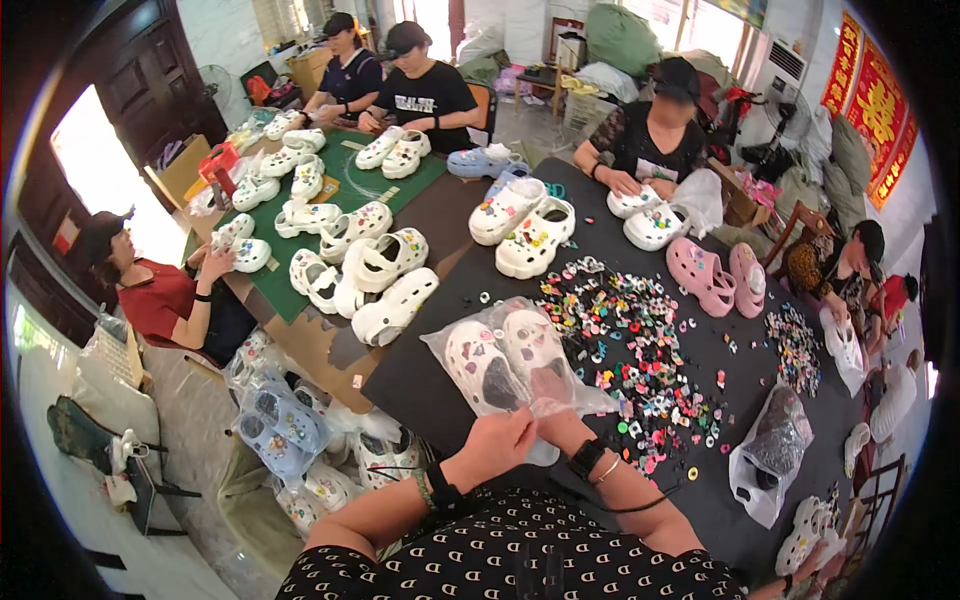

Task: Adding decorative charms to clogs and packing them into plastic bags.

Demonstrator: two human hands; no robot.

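A clear plastic bag (455,335) lies on the dark tabletop in front of me. In it sits a pair of white clogs (477,362) with colourful charms. My left hand (502,440) is closed, its fingers pinching the near edge of the bag. My right hand (556,408) reaches in at the bag's near end, beside the heel of the right-hand clog. Hazy plastic covers its fingers, so their pose is unclear. Just right of the bag, many small shoe charms (640,375) are spread over the table.
Beyond the bag stand white clogs (535,240) and pink clogs (700,278). A green mat (290,290) carries more white clogs. Bagged clogs (280,425) are piled low on my left. At right lies a crumpled plastic bag (770,455). Several people work around the tables.
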